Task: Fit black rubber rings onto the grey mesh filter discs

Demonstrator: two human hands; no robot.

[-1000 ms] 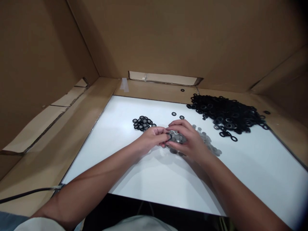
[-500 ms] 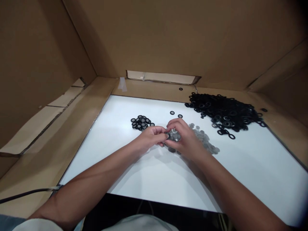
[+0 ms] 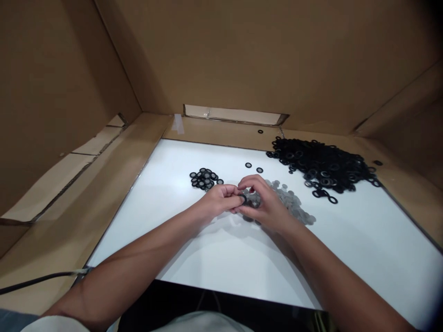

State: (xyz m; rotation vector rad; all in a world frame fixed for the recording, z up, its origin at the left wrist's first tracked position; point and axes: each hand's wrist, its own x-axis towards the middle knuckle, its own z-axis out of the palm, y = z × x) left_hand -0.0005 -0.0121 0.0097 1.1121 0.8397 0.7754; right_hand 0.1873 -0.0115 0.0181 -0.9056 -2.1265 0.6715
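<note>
A black rubber ring (image 3: pixel 244 199) is pinched between the thumb and fingers of my left hand (image 3: pixel 221 199). My right hand (image 3: pixel 265 200) curves around the same spot, its thumb and forefinger apart and their tips close to my left fingertips; whether they touch the ring I cannot tell. Beneath and behind my right hand spreads a pile of small grey translucent discs (image 3: pixel 292 200). Left of my hands lies a cluster of black rings with grey centres (image 3: pixel 204 179). Two more such rings (image 3: pixel 259 170) lie apart, beyond my hands.
A large heap of plain black rings (image 3: pixel 321 163) covers the back right of the white board (image 3: pixel 207 249). One stray ring (image 3: pixel 260 132) is on the cardboard ledge. Cardboard walls (image 3: pixel 224 55) enclose the back and sides. A black cable (image 3: pixel 41 278) enters at the left.
The view has shifted slightly, so things sit a little lower. My right thumb has come lower beside the left fingertips; the ring stays in my left hand.
</note>
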